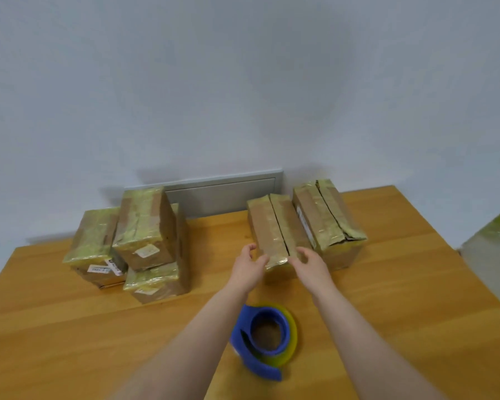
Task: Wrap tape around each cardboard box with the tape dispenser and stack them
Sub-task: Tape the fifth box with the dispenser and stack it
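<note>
Far left on table (387, 298): stack of taped boxes (145, 226), all closed, contents hidden. White labels (146, 251) on near faces, print too blurred to read. Centre: left hand (247, 265) w/ fingers curled at near-left corner of middle box (274, 229), thumb on near edge. Tape dispenser (264, 339), blue w/ yellow-green roll, flat on table btwn forearms, nearer than both hands, untouched. Right hand (309, 262) curled over same box's near-right corner, gripping. Top seam dark, slightly open. Right box (326, 215) just beside it, side label unreadable.
</note>
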